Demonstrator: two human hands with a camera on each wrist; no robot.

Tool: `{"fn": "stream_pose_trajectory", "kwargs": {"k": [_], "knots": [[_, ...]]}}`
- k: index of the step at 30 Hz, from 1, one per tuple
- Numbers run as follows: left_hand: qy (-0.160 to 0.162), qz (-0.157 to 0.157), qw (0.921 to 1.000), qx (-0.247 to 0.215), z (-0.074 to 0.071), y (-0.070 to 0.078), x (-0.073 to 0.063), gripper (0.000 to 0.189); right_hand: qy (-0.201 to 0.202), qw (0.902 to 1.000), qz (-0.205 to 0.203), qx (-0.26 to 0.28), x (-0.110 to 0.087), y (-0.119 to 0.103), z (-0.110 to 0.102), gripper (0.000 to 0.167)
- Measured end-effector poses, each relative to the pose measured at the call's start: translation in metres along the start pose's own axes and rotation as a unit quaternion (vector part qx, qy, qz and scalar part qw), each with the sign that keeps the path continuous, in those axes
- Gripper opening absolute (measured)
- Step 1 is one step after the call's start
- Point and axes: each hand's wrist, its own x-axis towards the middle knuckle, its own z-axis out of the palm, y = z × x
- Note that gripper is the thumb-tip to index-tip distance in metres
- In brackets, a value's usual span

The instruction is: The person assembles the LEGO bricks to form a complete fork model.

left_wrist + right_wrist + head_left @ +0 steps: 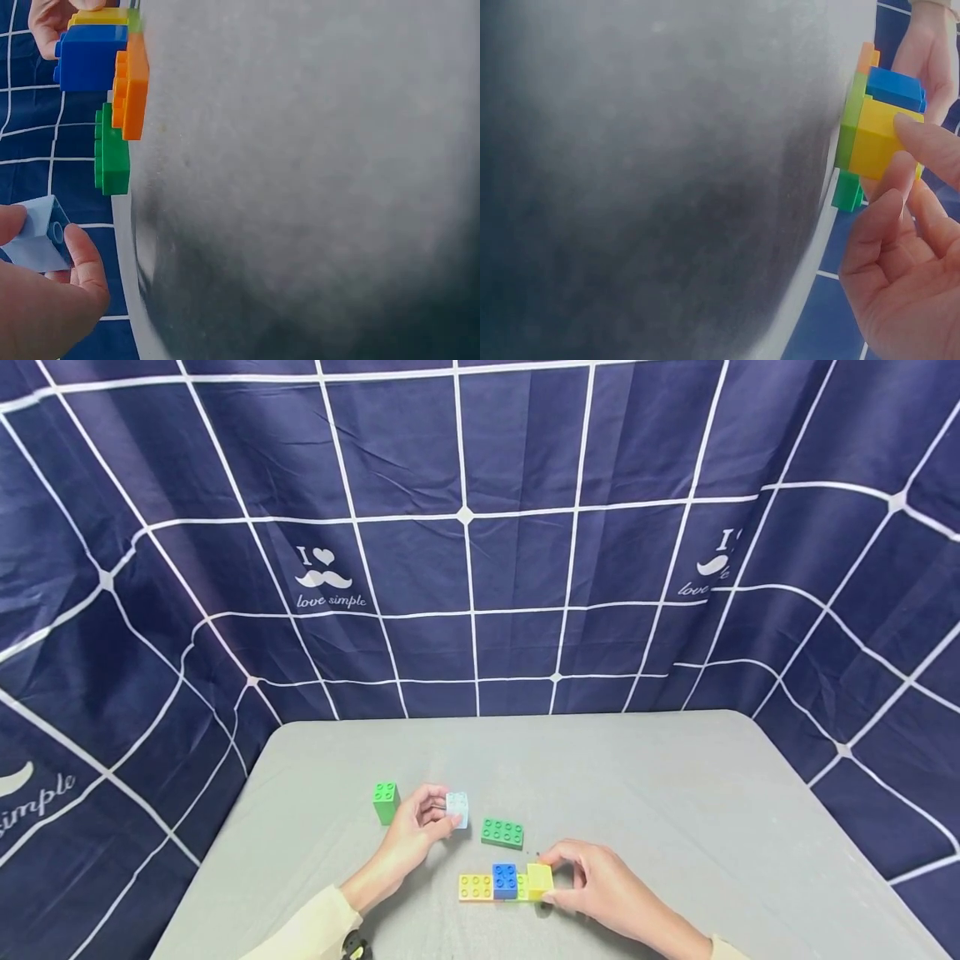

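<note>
My left hand (411, 833) pinches a light blue toy brick (457, 812) between thumb and fingers; the left wrist view shows that brick (37, 232) tilted, with its hollow underside partly visible. On the table, an orange brick (475, 888) and a lime green brick (847, 135) lie end to end in a row. A blue brick (505, 882) stands on the row around its middle. At the right end is a yellow brick (539, 882) on the lime green one, pinched by my right hand (603, 887). The yellow brick's studs are hard to make out.
A dark green brick (502, 834) lies flat on the grey table (637, 793), just behind the row. Left of my left hand stands a tall bright green brick (386, 804). Dark blue curtain (517, 560) with white lines surrounds the table's back and sides.
</note>
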Motion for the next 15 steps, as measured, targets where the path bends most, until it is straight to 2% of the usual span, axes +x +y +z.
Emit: {"fn": "stream_pose_trajectory", "kwargs": {"k": [15], "knots": [[-0.034,0.001,0.9993,0.012,-0.004,-0.004,-0.012,0.039,-0.002,1.0000,0.003,-0.001,0.000,0.001,0.000,0.030]]}}
